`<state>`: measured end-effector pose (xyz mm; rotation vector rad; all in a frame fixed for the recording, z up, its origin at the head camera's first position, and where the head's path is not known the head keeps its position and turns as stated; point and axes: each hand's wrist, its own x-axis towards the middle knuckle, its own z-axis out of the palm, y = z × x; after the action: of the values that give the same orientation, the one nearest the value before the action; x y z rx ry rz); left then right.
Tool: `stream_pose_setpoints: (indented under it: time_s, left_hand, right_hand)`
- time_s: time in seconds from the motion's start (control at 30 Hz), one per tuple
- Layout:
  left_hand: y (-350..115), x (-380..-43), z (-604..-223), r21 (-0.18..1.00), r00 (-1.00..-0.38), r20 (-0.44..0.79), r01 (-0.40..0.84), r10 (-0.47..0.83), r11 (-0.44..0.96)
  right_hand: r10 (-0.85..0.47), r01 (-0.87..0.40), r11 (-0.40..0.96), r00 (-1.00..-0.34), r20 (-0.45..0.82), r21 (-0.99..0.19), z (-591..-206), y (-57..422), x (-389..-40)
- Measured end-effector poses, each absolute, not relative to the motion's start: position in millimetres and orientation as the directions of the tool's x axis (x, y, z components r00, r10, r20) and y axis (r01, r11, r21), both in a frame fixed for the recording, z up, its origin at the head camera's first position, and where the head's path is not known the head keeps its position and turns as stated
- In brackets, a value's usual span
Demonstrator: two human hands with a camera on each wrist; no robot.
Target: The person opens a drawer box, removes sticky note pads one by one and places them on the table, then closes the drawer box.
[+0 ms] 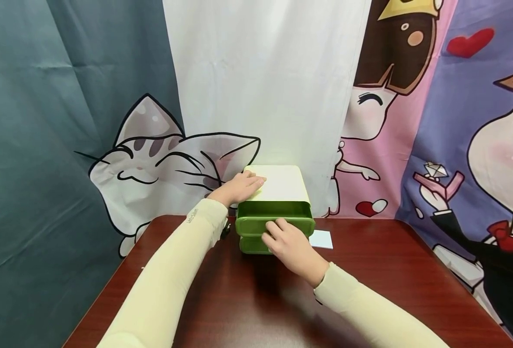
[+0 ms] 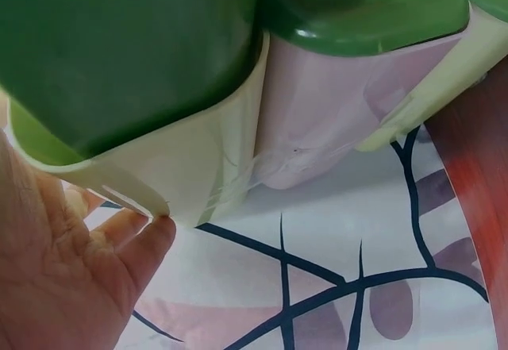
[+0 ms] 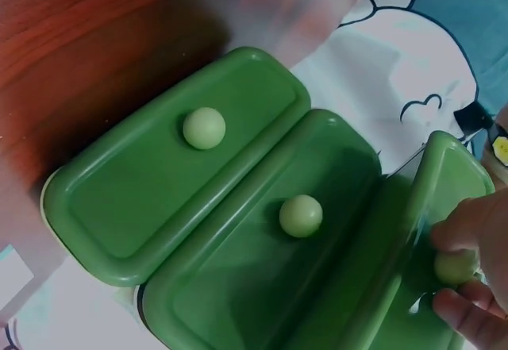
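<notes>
A small tabletop drawer cabinet [image 1: 278,181] with a white top and green drawers stands at the back of the table. Its top drawer [image 1: 256,226] is pulled partly out, with the green inside showing. At that drawer's front, my right hand [image 1: 293,249] pinches a round pale green knob [image 3: 454,267]. Two similar knobs sit on the lower drawer fronts [image 3: 119,215], which stand in line. My left hand [image 1: 239,187] rests across the top's left edge with fingers extended. In the left wrist view, its fingertips [image 2: 163,231] meet the cabinet's pale side wall.
A white card [image 1: 321,239] lies on the dark red table [image 1: 361,275], right of the cabinet. Close behind hangs a printed curtain [image 1: 261,87] with cartoon figures. One pink tier [image 2: 341,104] of the cabinet shows in the left wrist view.
</notes>
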<state>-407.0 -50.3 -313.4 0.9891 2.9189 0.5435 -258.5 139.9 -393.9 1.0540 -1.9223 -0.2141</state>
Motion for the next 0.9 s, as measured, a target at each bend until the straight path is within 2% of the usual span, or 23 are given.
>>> stream_pose_setpoints:
  time_s: [0.23, 0.73, 0.9]
  left_hand:
    - [-53, -407, -315, 0.353, -0.807, 0.077, 0.571, 0.585, 0.741]
    - [-44, -407, -309, 0.312, -0.773, 0.066, 0.616, 0.631, 0.723]
    - [-42, -404, -307, 0.308, -0.789, 0.066, 0.598, 0.611, 0.740]
  right_hand:
    - [-0.681, -0.595, 0.689, -0.335, 0.651, 0.415, -393, 137, -277]
    - [-0.583, -0.611, 0.749, -0.424, 0.693, 0.256, -394, 144, -299]
    - [-0.563, -0.629, 0.750, -0.444, 0.697, 0.206, -391, 142, -299]
